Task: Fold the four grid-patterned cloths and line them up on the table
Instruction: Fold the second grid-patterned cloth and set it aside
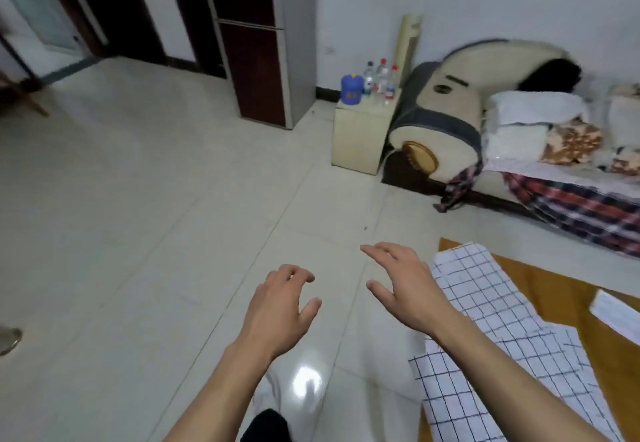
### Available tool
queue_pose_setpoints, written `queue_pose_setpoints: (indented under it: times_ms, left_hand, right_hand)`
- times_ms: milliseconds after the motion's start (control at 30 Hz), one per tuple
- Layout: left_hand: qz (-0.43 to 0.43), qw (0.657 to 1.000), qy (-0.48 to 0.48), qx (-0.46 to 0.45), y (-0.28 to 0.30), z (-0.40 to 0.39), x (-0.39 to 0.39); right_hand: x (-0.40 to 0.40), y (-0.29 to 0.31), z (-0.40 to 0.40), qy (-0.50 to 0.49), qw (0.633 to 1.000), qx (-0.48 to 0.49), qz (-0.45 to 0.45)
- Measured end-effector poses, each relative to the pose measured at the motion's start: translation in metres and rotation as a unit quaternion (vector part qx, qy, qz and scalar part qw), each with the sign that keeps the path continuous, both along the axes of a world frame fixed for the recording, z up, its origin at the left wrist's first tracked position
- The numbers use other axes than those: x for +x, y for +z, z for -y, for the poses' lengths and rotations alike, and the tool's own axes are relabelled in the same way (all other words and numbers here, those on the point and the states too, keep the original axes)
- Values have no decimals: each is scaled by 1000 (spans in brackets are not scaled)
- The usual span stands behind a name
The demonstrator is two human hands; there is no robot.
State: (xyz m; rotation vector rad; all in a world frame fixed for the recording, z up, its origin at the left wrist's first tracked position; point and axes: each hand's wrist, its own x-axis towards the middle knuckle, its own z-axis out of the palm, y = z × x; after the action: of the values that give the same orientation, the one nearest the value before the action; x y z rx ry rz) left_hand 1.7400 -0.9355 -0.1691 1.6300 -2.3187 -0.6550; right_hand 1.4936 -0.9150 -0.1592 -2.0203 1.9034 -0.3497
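Note:
White cloths with a dark grid pattern (485,306) lie spread and overlapping on an ochre-topped table (550,289) at the lower right; how many there are I cannot tell. My left hand (277,310) hovers over the tiled floor left of the table, fingers loosely curled, holding nothing. My right hand (401,286) is held out with spread fingers just left of the cloths' near edge, also holding nothing; its forearm crosses over the lower cloth.
A white paper (616,313) lies on the table's right side. A sofa (485,137) with pillows and a plaid blanket stands behind. A small cabinet (360,133) holds bottles. A tall dark wardrobe (263,40) stands at the back. My shoe (266,396) shows below.

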Motion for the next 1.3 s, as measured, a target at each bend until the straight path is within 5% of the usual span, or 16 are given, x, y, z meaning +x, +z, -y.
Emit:
queue_pose_setpoints:
  times_ms: [433, 967, 1300]
  left_hand:
    - [-53, 946, -318, -16, 1, 174, -92]
    - [51, 805, -592, -8, -25, 139, -291]
    - [92, 684, -721, 54, -73, 104, -349]
  right_hand:
    - [-51, 35, -26, -371, 928, -8, -26]
    - [-129, -35, -125, -654, 752, -15, 80]
    - [-74, -72, -164, -749, 655, 44, 87]
